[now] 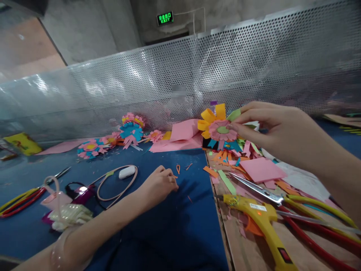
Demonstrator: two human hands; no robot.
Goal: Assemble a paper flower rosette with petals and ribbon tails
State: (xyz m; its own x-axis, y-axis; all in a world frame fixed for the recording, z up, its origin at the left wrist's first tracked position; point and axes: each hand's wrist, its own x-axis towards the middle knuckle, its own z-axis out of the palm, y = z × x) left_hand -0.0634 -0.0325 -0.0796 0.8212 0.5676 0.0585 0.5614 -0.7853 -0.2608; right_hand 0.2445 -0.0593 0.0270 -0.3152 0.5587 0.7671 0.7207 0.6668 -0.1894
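Note:
Raised at the right, my right hand point(270, 124) pinches a paper flower point(221, 130) with yellow loop petals, a pink layer, a green centre and green leaves. My left hand point(159, 184) is low over the blue tabletop point(175, 229), its fingers curled together. What they hold, if anything, is hidden; a bit of orange paper shows at the fingertips. Just beyond them lies a small looped orange paper strip point(178, 169). Below the flower, a yellow glue gun point(259, 220) with a lit orange light rests beside open scissors point(262, 192).
Finished-looking paper flowers point(131, 130) and pink sheets point(180, 137) line the perforated metal screen point(158, 82). Paper scraps and a pink square pad point(262, 169) cover the wooden board at right. At left are a looped cable point(135, 180), a white case point(126, 172) and more scissors point(39, 190).

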